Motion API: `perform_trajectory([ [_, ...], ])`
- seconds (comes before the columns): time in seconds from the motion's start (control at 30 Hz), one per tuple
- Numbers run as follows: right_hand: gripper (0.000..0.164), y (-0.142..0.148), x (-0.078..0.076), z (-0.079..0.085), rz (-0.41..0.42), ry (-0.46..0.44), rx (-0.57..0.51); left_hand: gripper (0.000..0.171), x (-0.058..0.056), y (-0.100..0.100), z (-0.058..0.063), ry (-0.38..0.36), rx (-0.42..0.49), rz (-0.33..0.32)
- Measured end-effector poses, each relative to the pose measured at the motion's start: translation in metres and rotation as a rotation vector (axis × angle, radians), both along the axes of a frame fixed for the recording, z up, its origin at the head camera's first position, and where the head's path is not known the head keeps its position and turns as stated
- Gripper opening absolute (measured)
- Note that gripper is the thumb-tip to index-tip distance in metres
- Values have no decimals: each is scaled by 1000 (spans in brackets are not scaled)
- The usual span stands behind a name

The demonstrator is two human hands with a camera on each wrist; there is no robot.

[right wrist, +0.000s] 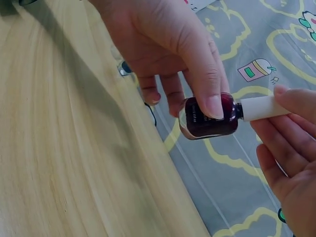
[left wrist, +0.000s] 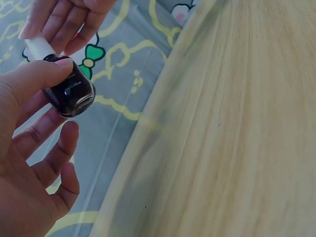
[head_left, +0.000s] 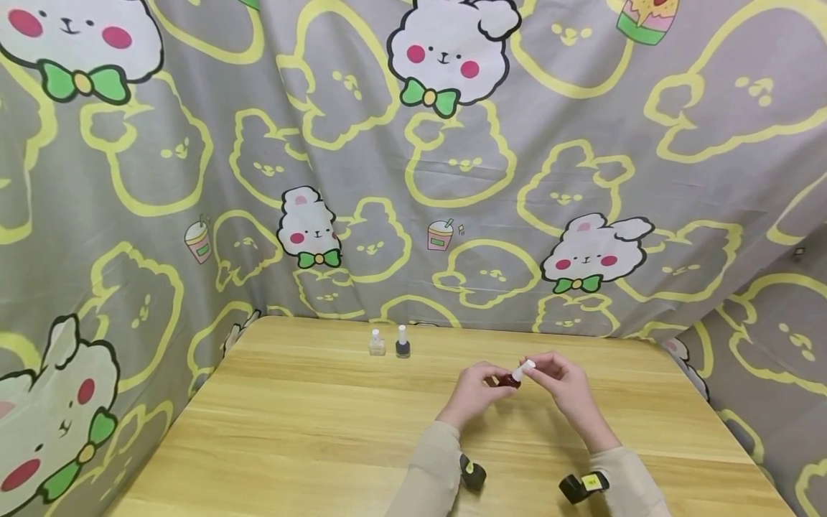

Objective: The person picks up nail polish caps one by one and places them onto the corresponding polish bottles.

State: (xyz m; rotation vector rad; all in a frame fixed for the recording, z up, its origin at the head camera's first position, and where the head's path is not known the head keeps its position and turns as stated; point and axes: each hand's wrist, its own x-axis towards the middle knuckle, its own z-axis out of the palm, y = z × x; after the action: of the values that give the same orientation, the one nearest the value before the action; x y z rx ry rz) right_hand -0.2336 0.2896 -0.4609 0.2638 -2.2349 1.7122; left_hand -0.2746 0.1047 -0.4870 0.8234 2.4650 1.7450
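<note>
A dark red nail polish bottle (right wrist: 207, 123) with a white cap (right wrist: 259, 108) is held tilted above the table between both hands. My left hand (head_left: 474, 391) pinches the glass body between thumb and fingers; in the left wrist view its other fingers are loosely bent beside the bottle (left wrist: 71, 94). On the cap, the thumb and fingers of my right hand (head_left: 567, 386) pinch from the other side. A short dark neck shows between glass and cap in the right wrist view. Cap and bottle are in line.
Toward the back of the wooden table (head_left: 310, 416) stand two more nail polish bottles, one clear bottle (head_left: 377, 345) and one dark bottle (head_left: 403, 345), both upright with white caps. Behind the table hangs a grey patterned curtain (head_left: 368, 179). Each wrist wears a black strap.
</note>
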Motion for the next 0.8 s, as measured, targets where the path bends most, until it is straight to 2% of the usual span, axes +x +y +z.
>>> perform_trajectory([
  [0.2, 24, -8, 2, 1, -108, -25, -24, 24, 1, 1, 1, 20, -49, 13],
  [0.37, 24, -11, 1, 0, -144, -19, -41, 24, 1, 0, 2, 23, -51, 18],
  [0.47, 26, -11, 0, -1, -123, -10, -53, 24, 1, 0, 2, 30, -33, 20],
  [0.6, 33, -9, 0, -3, -51, 17, -93, 23, 1, 0, -1, 24, -1, 16],
  [0.67, 38, -7, -1, -4, -3, 30, -125, 23, 1, 0, -2, -4, 27, 8],
  [0.8, 44, -2, -3, -3, 67, 33, -124, 24, -1, 0, -1, -110, 84, -7],
])
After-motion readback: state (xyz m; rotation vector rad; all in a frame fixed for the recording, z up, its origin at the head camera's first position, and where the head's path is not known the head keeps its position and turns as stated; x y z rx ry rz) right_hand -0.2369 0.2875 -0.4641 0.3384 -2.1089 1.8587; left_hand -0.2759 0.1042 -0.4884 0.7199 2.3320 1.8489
